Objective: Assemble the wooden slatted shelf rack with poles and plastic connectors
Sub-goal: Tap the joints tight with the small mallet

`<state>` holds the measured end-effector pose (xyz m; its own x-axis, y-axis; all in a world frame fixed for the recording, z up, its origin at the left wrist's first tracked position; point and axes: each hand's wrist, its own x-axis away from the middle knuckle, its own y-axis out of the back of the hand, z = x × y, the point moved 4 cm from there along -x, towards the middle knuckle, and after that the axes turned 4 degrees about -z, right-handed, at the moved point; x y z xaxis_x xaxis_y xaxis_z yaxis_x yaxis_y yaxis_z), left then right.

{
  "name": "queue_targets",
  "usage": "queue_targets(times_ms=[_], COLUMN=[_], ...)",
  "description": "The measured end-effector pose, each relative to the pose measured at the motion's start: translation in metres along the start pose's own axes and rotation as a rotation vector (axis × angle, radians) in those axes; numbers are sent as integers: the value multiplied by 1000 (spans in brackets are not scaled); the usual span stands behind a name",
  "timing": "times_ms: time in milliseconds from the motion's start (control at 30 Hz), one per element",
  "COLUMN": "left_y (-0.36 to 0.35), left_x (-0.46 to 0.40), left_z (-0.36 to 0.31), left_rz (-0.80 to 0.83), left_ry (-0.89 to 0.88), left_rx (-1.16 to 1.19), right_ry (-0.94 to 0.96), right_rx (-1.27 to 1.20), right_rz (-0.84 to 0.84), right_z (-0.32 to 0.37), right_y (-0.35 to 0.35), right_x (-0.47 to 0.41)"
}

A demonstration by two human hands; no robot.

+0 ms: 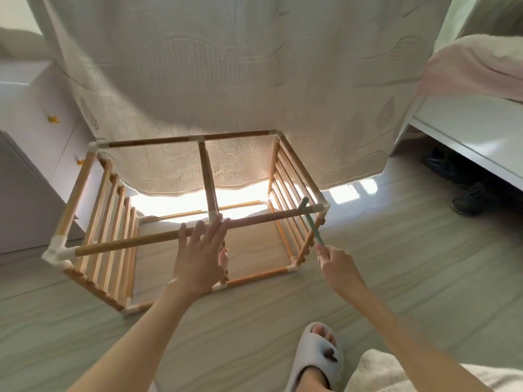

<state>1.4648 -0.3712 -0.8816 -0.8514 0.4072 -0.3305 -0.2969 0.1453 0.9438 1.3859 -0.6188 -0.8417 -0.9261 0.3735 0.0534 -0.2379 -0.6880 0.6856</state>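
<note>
Here, left hand (200,251) flat on rack pole (169,236), right hand (338,265) gripping green mallet (310,220).

One wooden shelf rack (181,210) stands on the floor, with two slatted end panels, one at each side. Eight white plastic corner connectors show on its frame; others at mid-span are partly hidden. Two bare hands are in view, a left hand (199,257) and a right hand (338,265). One green mallet (311,222). One grey slipper (317,360). One curtain (226,80).
</note>
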Motion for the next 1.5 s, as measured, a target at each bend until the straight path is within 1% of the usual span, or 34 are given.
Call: queue_targets(times_ms=[33,67,167,200,233,300,333,367,400,467,500,567,633,667,733,833,900,967,1133,1200,1267,1400,1467,1500], left_y=[1,2,1,3,4,6,6,7,9,8,5,3,5,6,5,6,7,6,-2,0,-3,-6,1,6], left_x=[1,1,3,3,4,4,4,3,2,5,6,7,10,12,22,33,33,33,29,20,8,-11,-15,-15], left_z=[0,0,0,0,-1,-2,-2,-2,-1,3,6,11,15,16,19,22,20,18,24,34,46,67,74,75], left_rz=[3,10,51,61,64,87,78,61,53,54,35,-37,-70,-76,-100,-98,-53,-3,32,96,106,290,303,279], left_ry=[-4,-6,4,7,13,28,34,36,32,2,-23,-36,8,25,17,23,74,111,61,86,115,305,438,502], left_rx=[4,12,16,19,21,35,60,81,93,110,126,164,244,279,267,215,228,211,122,83,26,123,223,279], right_ry=[-10,17,180,195,155,-55,-160,-224,-233,-170,-117,12,73,97,157,196,216,227,180,173,175,152,131,128], right_rx=[41,-1,-394,-479,-469,-199,-146,-189,-274,-404,-388,-195,-58,-34,-1,101,223,280,298,292,251,90,-1,-56], right_rz=[41,13,-275,-305,-252,30,106,116,102,71,53,-28,-98,-94,-39,96,104,56,41,48,66,112,170,205], right_z=[-1,6,38,37,31,5,-8,-14,-11,8,18,31,39,41,41,31,22,17,9,11,15,34,47,53], right_y=[0,7,37,38,30,-1,-9,-8,-2,14,21,32,37,36,25,-4,-17,-22,-23,-25,-30,-42,-52,-59], right_x=[-5,-10,-8,-6,-2,7,9,7,4,-3,-9,-20,-35,-42,-55,-60,-55,-47,-29,-18,-4,17,27,32])
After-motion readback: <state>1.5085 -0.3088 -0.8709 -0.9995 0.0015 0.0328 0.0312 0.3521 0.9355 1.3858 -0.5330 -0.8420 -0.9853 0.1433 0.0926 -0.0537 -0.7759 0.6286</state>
